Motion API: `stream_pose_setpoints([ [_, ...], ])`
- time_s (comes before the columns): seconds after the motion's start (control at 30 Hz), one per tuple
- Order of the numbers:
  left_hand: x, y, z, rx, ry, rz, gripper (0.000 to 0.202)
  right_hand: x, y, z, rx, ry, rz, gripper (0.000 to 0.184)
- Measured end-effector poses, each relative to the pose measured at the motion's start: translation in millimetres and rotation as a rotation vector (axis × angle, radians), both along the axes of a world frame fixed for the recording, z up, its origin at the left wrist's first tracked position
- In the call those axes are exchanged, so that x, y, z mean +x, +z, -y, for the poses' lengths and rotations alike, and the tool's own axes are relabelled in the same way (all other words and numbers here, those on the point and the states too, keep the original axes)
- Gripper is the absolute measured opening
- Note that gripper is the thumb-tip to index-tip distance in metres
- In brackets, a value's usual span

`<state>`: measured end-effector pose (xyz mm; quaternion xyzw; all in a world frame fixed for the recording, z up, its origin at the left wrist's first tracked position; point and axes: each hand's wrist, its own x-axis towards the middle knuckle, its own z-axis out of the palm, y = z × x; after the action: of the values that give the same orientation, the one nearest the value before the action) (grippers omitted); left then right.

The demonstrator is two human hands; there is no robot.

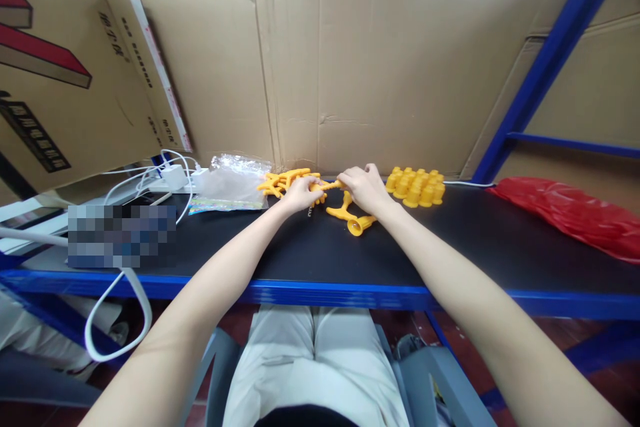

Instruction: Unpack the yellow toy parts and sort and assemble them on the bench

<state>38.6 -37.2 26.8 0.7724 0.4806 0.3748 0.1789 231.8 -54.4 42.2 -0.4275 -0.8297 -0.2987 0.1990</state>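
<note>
My left hand (301, 195) is closed around one end of a yellow plastic handle (330, 185). At the other end of it, the fingers of my right hand (364, 187) are pinched together; they partly hide its shape. A small metal spiral (310, 211) shows just below my left hand, and I cannot tell what it is joined to. Behind that hand lies a pile of yellow branched handles (280, 180). On the table below my right hand are a T-shaped yellow handle (341, 211) and a yellow bell-shaped cup (357, 225) lying on its side.
Several yellow cups (417, 188) stand grouped to the right. A clear plastic bag (233, 180) lies left of the pile, near white chargers and cables (173, 175). Red plastic (565, 210) covers the far right. Cardboard (380, 73) walls the back of the black table (300, 257).
</note>
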Motion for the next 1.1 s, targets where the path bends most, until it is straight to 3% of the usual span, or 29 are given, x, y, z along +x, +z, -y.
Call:
stream_pose_setpoints([
  [0.13,-1,4.5,6,-0.197,-0.069,0.121,0.012,0,0.7,0,0.037,0.002,0.023,0.021],
  [0.33,-6,10.4,11,-0.507,-0.323,0.257,0.013,-3,1.1,0,0.186,0.044,0.039,0.022],
  [0.6,-6,8.0,13,-0.278,-0.088,0.236,0.007,6,-8.3,-7,0.035,0.106,0.027,0.021],
  [0.73,-7,6.5,10,-0.231,-0.049,0.183,0.008,2,-9.6,-7,-0.038,0.071,0.041,0.019],
  [0.8,-8,6.1,9,-0.245,-0.053,0.19,0.007,0,-7.2,-6,-0.03,0.051,0.055,0.017],
  [0.97,-16,4.7,7,-0.452,-0.181,0.225,0.014,5,1.5,-1,0.041,-0.04,0.032,0.02],
  [1.1,-19,3.4,5,-0.398,-0.105,0.205,0.011,23,4.0,-5,0.031,-0.172,-0.114,0.018],
])
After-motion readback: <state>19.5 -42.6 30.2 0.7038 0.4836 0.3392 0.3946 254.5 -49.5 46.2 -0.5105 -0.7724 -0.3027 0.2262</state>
